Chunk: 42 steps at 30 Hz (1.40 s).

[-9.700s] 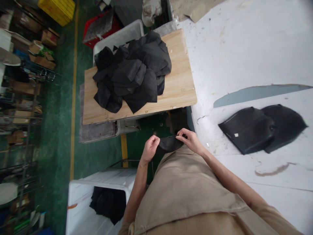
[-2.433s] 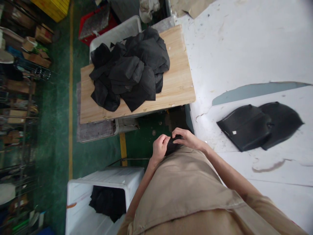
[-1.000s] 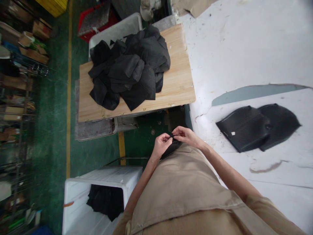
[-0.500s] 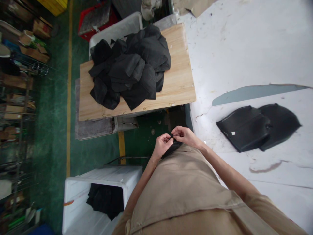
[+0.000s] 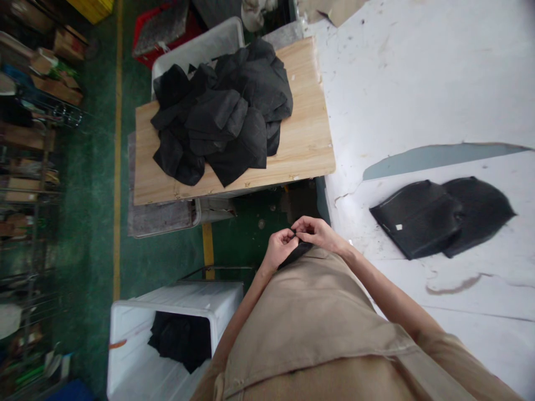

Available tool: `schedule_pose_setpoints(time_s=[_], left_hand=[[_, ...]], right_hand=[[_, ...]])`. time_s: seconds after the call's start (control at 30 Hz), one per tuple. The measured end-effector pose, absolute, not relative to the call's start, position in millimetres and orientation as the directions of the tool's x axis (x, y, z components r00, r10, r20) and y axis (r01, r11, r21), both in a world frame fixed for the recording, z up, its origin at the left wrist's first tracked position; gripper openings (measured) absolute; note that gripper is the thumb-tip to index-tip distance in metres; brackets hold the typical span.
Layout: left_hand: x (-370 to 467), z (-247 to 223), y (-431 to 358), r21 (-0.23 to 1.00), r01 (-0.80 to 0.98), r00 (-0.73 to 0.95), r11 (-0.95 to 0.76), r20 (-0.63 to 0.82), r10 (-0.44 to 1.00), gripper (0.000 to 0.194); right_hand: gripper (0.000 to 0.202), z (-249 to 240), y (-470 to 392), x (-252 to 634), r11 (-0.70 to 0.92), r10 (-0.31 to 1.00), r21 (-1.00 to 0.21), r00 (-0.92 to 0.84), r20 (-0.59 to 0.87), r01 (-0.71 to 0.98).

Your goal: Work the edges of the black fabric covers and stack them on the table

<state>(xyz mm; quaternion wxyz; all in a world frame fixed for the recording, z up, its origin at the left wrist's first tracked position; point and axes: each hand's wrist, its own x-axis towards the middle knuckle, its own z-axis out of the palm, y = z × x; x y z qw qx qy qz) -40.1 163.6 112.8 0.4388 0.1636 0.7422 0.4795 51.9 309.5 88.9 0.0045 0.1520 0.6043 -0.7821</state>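
Observation:
Close in front of my apron, my left hand and my right hand meet fingertip to fingertip. Both pinch the edge of a piece of black fabric, which hangs down between them and is mostly hidden behind the hands and the apron. To the right, a black sewn fabric piece with a small white tag lies on the white table. A heap of crumpled black fabric pieces rests on the wooden board ahead of my hands.
The wooden board adjoins the white table with its peeling surface. A white bin at the lower left holds more black fabric. A red crate stands behind the board, and shelves with boxes line the far left.
Both hands keep their pinch on the black fabric in nearly the same spot, with only a slight shift of the left hand. The other pieces have not moved.

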Motion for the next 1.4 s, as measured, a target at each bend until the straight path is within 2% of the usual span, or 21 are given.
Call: schedule_pose_setpoints(time_s=[0.3, 0.53, 0.7, 1.0, 1.1, 1.2, 1.4], left_hand=[[-41, 107, 160, 0.84, -0.238, -0.554, 0.488, -0.53, 0.642, 0.024], [-40, 112, 159, 0.849, -0.199, -0.563, 0.489, -0.508, 0.652, 0.025], [-40, 115, 160, 0.847, -0.182, -0.599, 0.5, -0.499, 0.626, 0.026], [-38, 119, 164, 0.849, -0.177, -0.602, 0.498, -0.493, 0.628, 0.013], [-36, 120, 165, 0.849, -0.196, -0.613, 0.491, -0.497, 0.614, 0.013], [-36, 119, 163, 0.858, -0.195, -0.615, 0.475, -0.484, 0.623, 0.014], [-37, 118, 162, 0.859, -0.191, -0.607, 0.476, -0.484, 0.63, 0.016]], right_hand=[[0.023, 88, 310, 51, -0.3, 0.202, -0.934, -0.944, -0.263, 0.196], [0.023, 87, 305, 49, -0.314, 0.253, -0.928, -0.925, -0.284, 0.199], [0.023, 91, 303, 49, -0.278, 0.269, -0.939, -0.923, -0.277, 0.201], [0.023, 100, 299, 48, -0.134, 0.335, -0.971, -0.914, -0.23, 0.196], [0.022, 99, 299, 47, -0.196, 0.345, -0.956, -0.897, -0.275, 0.218], [0.022, 99, 303, 50, -0.295, 0.3, -0.925, -0.895, -0.329, 0.241], [0.026, 98, 311, 56, -0.337, 0.181, -0.91, -0.932, -0.314, 0.241]])
